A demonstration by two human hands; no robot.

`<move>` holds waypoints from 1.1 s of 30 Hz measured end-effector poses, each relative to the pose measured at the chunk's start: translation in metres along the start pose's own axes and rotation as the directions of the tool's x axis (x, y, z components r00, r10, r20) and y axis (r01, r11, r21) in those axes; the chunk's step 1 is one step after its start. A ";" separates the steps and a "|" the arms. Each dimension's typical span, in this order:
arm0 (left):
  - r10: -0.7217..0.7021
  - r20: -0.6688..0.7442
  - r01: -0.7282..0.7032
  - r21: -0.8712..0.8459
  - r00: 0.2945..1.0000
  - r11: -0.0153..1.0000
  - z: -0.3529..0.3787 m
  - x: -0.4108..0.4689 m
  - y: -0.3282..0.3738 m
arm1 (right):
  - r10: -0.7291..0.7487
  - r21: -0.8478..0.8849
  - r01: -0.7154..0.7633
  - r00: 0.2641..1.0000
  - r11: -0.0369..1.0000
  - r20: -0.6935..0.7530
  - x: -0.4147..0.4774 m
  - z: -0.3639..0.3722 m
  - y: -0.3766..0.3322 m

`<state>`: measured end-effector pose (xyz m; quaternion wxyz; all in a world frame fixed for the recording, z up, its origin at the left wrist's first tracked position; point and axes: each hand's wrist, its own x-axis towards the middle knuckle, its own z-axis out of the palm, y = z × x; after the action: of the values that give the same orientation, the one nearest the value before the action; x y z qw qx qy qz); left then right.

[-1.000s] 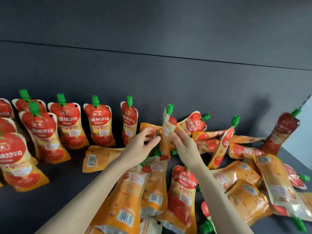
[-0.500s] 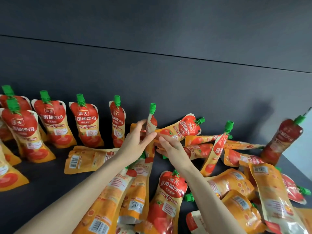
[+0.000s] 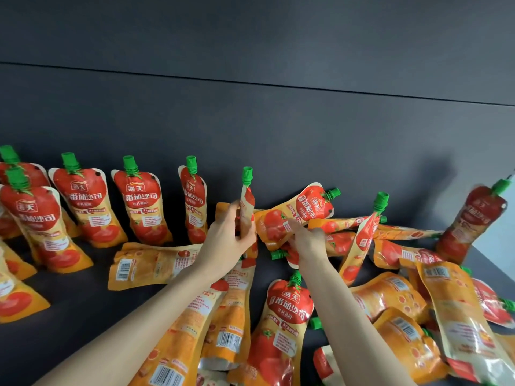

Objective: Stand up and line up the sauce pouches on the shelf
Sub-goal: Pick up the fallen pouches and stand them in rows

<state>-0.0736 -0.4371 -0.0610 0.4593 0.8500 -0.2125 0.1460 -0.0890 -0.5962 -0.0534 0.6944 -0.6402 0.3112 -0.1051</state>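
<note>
In the head view, the left hand (image 3: 225, 240) is gripping an upright sauce pouch (image 3: 247, 210) on the shelf (image 3: 83, 307), its fingers wrapping the pouch's narrow body. The right hand (image 3: 309, 243), fingers released, is touching a tilted pouch (image 3: 303, 210) beside it. Standing pouches (image 3: 142, 201) are lining the shelf leftward.
</note>
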 end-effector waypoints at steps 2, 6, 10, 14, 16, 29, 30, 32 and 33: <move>0.001 -0.031 -0.001 0.011 1.000 1.000 0.002 0.000 0.000 | 0.030 0.050 -0.030 0.999 0.998 -0.013 -0.001 0.003 -0.007; -0.030 -0.058 0.025 -0.083 0.998 0.996 0.002 -0.002 0.002 | 0.032 0.074 -0.030 0.999 0.997 -0.032 0.003 0.008 -0.006; -0.060 -0.065 0.049 -0.159 0.996 0.986 -0.001 -0.003 0.003 | 0.027 0.110 -0.018 0.996 0.994 -0.084 0.005 0.010 -0.001; -0.094 -0.062 0.079 -0.202 0.994 0.976 -0.003 -0.003 0.003 | 0.018 0.132 -0.013 0.999 0.991 -0.035 0.004 0.008 -0.002; -0.076 -0.043 0.066 -0.210 0.996 0.975 -0.003 -0.003 0.005 | -0.055 0.142 0.059 0.998 0.988 -0.032 0.005 0.005 0.000; -0.041 -0.170 -0.019 -0.336 0.985 0.942 -0.030 -0.007 0.065 | -0.582 0.132 0.567 0.791 0.813 0.185 -0.047 -0.019 -0.016; -0.050 -0.199 -0.022 -0.343 0.979 0.939 -0.035 -0.009 0.067 | -0.575 0.156 0.554 0.786 0.818 0.226 -0.052 -0.019 -0.017; -0.069 -0.245 -0.019 -0.339 0.967 0.941 -0.044 -0.014 0.068 | -0.554 0.202 0.516 0.778 0.833 0.298 -0.061 -0.017 -0.019; -0.083 -0.271 -0.011 -0.329 0.959 0.944 -0.051 -0.018 0.066 | -0.541 0.214 0.496 0.769 0.841 0.342 -0.067 -0.014 -0.020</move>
<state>-0.1250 -0.4225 0.0056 0.6223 0.7363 -0.1506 0.2192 -0.1447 -0.5743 -0.0146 0.7203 -0.6691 -0.0286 -0.1806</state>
